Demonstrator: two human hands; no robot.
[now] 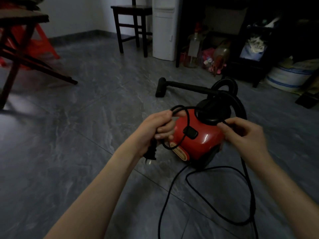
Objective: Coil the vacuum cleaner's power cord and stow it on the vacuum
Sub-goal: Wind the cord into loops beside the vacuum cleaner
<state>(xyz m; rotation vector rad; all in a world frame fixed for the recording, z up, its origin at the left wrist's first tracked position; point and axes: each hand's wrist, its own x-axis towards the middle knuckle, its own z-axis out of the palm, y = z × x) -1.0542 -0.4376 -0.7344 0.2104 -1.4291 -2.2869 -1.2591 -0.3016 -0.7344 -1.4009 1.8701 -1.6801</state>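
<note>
The red vacuum point(196, 137) sits on the grey tiled floor point(86, 118), near the middle of the visible floor and just beyond both hands; its black hose point(240, 104) arches up behind the body, and the wand with its floor head point(161, 87) lies on the tiles further back. The left hand point(156, 130) is clenched around the power cord point(215, 192), with the plug point(151, 152) hanging below the fist, prongs down; one loop of cord rises from this fist and hangs down across the front of the red body. The right hand point(245, 133) pinches the same cord between thumb and fingers, close to the vacuum's black top; from there the cord drops to the floor and lies in loose, wide loops on the tiles toward the near right, running out at the bottom edge. A dark wooden chair point(133, 23) and a white appliance point(165, 28) stand by the far wall.
</note>
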